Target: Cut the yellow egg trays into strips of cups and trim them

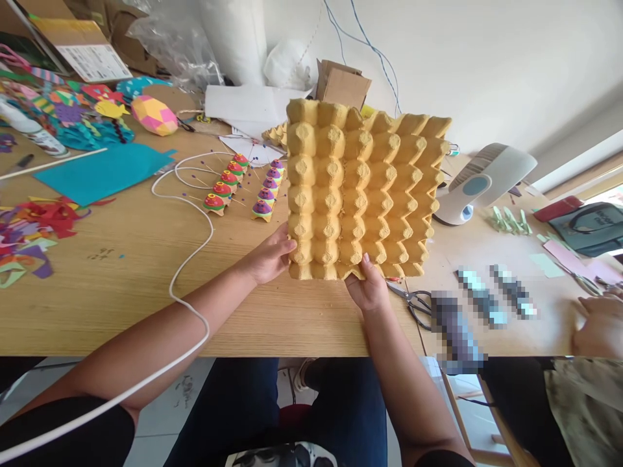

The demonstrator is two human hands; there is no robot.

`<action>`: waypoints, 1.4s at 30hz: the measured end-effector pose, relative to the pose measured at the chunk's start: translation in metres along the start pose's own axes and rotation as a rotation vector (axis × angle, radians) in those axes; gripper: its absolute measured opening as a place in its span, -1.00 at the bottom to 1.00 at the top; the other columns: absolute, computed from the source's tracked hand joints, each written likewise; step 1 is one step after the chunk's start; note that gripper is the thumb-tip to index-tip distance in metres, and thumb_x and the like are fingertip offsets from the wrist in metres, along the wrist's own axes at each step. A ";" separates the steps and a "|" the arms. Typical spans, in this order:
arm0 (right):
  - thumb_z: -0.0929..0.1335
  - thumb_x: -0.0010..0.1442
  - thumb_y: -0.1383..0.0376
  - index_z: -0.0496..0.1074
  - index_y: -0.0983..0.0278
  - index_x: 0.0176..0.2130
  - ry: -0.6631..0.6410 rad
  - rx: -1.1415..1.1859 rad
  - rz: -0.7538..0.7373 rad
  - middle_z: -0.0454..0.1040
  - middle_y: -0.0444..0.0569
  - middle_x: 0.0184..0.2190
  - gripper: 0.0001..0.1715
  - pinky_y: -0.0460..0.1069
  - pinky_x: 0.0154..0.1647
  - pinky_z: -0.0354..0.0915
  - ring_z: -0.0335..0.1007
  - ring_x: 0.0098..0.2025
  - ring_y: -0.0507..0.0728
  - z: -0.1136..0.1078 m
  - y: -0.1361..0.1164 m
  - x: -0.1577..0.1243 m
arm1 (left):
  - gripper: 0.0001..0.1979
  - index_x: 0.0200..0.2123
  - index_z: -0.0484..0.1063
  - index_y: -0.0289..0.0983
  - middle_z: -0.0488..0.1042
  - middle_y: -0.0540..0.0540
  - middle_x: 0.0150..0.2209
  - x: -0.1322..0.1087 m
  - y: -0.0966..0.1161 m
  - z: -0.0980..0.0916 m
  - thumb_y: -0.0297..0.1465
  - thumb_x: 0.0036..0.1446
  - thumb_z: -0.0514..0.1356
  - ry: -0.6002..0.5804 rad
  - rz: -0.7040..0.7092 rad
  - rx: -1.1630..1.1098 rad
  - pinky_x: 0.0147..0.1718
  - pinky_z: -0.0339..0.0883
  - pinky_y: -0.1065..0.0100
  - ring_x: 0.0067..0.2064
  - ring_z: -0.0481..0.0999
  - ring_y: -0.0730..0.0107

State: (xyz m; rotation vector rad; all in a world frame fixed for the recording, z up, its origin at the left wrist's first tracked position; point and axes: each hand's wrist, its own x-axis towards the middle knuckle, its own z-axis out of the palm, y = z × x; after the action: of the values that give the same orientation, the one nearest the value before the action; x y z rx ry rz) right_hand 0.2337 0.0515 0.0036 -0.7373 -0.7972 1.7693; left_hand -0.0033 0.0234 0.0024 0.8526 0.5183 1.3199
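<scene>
A yellow egg tray (pixel 341 188) of moulded pulp is held up above the table, its bumpy face toward me. My left hand (pixel 272 256) grips its lower left edge, thumb in front and the other fingers mostly hidden behind. At the bottom edge my right hand (pixel 368 285) pinches the tray, with its thumb on the near side. Left of the tray stand a strip of red and green painted egg cups (pixel 222 189) and a strip of purple painted cups (pixel 263 207), both stuck with pins. Black-handled scissors (pixel 419 305) lie near my right hand.
A white cable (pixel 187 259) crosses the table and my left arm. Coloured paper scraps (pixel 53 220), a blue sheet (pixel 104 170) and a faceted paper egg (pixel 154 117) lie leftward. A white fan (pixel 487 178) stands right, beyond it green clips (pixel 511 220). Another person's hand (pixel 601 324) rests far right.
</scene>
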 end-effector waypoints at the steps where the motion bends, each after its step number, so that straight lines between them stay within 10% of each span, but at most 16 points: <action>1: 0.61 0.03 0.05 0.56 0.07 -0.07 0.009 -0.002 0.008 0.67 -0.10 0.06 -0.52 0.21 0.30 0.44 0.46 0.29 0.24 -0.001 0.000 0.000 | -0.28 0.24 0.42 -0.11 0.61 -0.12 0.12 0.001 0.001 0.000 -0.15 0.03 0.51 0.015 0.021 -0.009 0.07 0.55 0.21 0.19 0.58 0.11; 42: 0.62 -0.05 -0.03 0.59 0.05 -0.09 -0.072 -0.042 0.098 0.70 -0.11 -0.02 -0.46 0.27 0.29 0.45 0.51 0.25 0.31 -0.003 0.002 -0.005 | -0.31 0.24 0.46 -0.19 0.63 -0.21 0.09 -0.004 0.000 0.002 -0.19 0.05 0.47 -0.049 -0.037 -0.019 0.14 0.51 0.02 0.20 0.57 -0.06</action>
State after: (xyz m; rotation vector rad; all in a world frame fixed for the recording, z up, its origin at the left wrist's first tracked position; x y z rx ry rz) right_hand 0.2362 0.0469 0.0011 -0.7552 -0.8613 1.8806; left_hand -0.0026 0.0193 0.0025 0.8537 0.4804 1.2652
